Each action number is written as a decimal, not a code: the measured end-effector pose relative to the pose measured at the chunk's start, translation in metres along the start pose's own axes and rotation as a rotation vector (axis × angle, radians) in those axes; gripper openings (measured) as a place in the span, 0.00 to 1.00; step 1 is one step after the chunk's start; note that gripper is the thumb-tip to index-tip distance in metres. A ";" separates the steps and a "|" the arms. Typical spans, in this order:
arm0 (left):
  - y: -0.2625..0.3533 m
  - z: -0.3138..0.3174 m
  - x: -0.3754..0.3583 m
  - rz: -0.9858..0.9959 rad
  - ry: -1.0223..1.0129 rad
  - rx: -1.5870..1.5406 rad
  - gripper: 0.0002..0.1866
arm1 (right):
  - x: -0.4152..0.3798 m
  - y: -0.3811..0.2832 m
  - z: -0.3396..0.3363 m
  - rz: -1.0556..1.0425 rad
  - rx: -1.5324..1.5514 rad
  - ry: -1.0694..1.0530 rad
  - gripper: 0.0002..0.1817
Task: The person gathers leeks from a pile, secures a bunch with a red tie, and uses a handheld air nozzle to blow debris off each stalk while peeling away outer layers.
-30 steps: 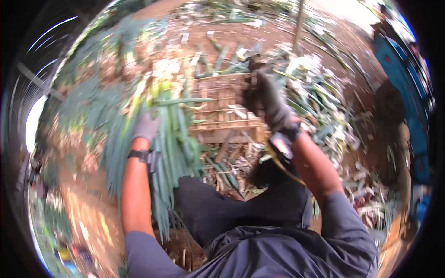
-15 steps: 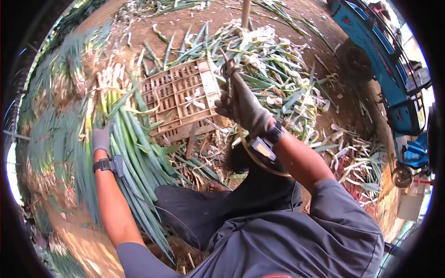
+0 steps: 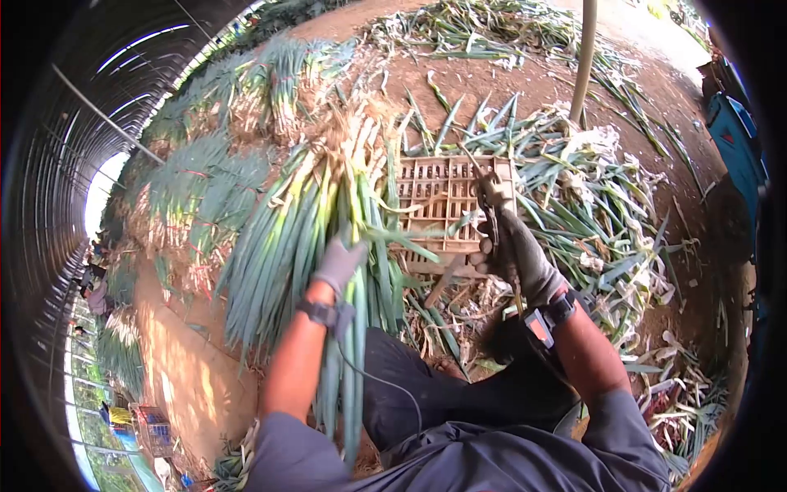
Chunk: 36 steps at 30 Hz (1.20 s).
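Observation:
My left hand (image 3: pixel 340 264), in a grey glove, is closed on the green leaves of some large green onions (image 3: pixel 354 324). Their pale, rooty ends (image 3: pixel 361 131) point away from me and the long leaves trail toward my lap. Beside them on the left lies a thick bunch of green onions (image 3: pixel 275 246). My right hand (image 3: pixel 525 254), gloved too, grips an air blow gun (image 3: pixel 489 193) with a thin nozzle aimed up and to the left. A hose runs down from it along my wrist. Beyond the gun is a slatted plastic crate (image 3: pixel 434 201).
Stripped leaves (image 3: pixel 590 205) are heaped to the right of the crate. More bundled green onions (image 3: pixel 197 197) lie on the ground at the left. A pole (image 3: pixel 585 61) rises behind the heap, and a blue vehicle (image 3: pixel 735 135) stands at the far right.
The view has swung left, so the crate and heap appear farther right. My left hand and the green onions now appear nearer the middle. The blow gun is still in my right hand.

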<state>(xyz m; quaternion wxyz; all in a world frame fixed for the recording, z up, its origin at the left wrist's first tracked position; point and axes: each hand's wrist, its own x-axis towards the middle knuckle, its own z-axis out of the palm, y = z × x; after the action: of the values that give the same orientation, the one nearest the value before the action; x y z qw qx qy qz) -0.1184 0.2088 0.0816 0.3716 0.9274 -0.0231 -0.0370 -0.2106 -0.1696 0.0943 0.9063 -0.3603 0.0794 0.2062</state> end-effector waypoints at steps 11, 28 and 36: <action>0.065 -0.028 0.126 -0.018 0.128 -0.485 0.21 | 0.010 0.005 -0.012 0.029 0.162 -0.021 0.27; 0.117 0.152 0.111 -0.001 -0.086 0.530 0.18 | 0.001 0.009 -0.002 0.067 -0.720 0.138 0.25; 0.131 0.149 0.118 -0.011 -0.115 0.503 0.21 | 0.015 0.003 0.005 0.106 -0.804 0.205 0.34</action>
<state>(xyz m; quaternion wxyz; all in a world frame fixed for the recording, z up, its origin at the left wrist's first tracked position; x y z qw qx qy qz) -0.0160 0.0031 0.0586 0.1270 0.9871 -0.0478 -0.0849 -0.1985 -0.1596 0.0912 0.6691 -0.6994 0.1007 0.2303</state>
